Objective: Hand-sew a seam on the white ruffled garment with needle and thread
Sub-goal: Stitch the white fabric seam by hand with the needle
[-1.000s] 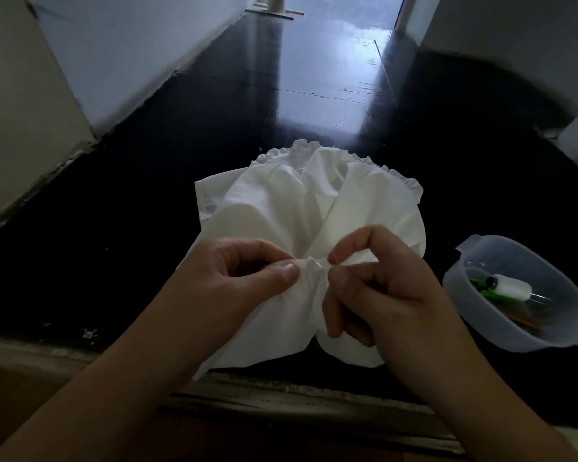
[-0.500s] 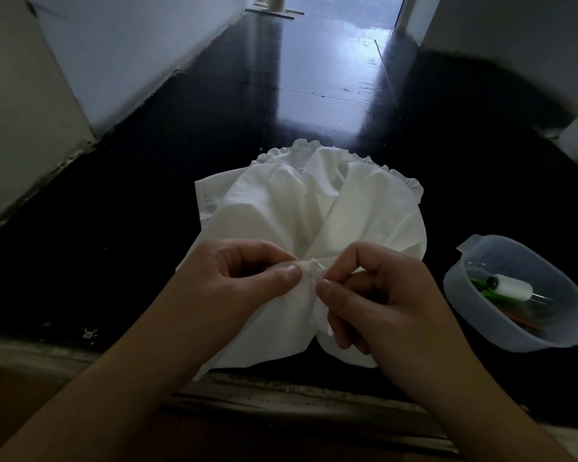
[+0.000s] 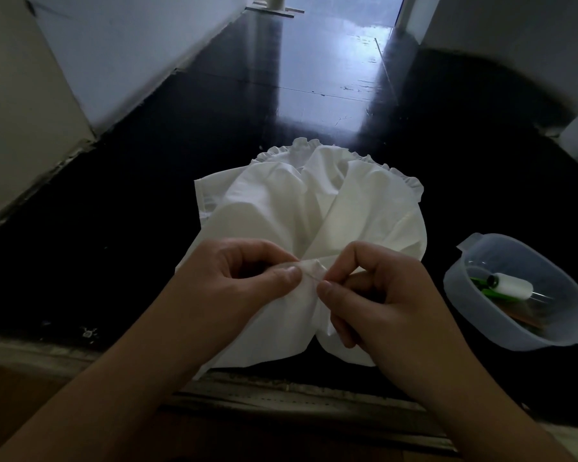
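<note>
Garment (image 3: 314, 208): white, crumpled, ruffled far edge, near fold pinched.

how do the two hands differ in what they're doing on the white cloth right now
The left hand pinches a gathered fold of the white garment between thumb and forefinger, while the right hand pinches a thin needle at that fold. The left hand's thumb lies flat on the cloth; the right hand's forefinger arches high above its grip. Both meet at the same bunched spot.

Head cam, fwd-down (close) over hands (image 3: 314, 295)
</note>
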Tool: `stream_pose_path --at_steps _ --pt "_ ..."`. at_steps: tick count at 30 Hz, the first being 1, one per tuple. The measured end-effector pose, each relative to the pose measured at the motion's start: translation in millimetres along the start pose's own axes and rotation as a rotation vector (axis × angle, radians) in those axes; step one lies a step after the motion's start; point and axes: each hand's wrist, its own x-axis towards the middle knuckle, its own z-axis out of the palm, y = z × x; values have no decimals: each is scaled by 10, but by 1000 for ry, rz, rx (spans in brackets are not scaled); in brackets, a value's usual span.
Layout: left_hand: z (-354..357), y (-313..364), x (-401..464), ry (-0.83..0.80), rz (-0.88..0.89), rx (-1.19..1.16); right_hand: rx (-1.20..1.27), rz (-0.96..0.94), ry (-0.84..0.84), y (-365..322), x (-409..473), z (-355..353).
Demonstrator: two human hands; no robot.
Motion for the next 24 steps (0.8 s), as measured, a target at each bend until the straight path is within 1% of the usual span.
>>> stream_pose_path --at_steps 3,9,12,17,24 --pt "3 -7 3 -7 34 45 -24 -7 6 7 -7 -5" --pt "-13 -51 32 -22 102 157 39 6 -97 -26 1 -58" --pt "-22 -65 31 -30 124 183 76 14 -119 -25 12 -62" --pt "-36 -56 14 -46 142 239 125 49 -111 13 21 -54" --pt "-26 -70 11 7 173 296 157 44 -62 45 27 -19"
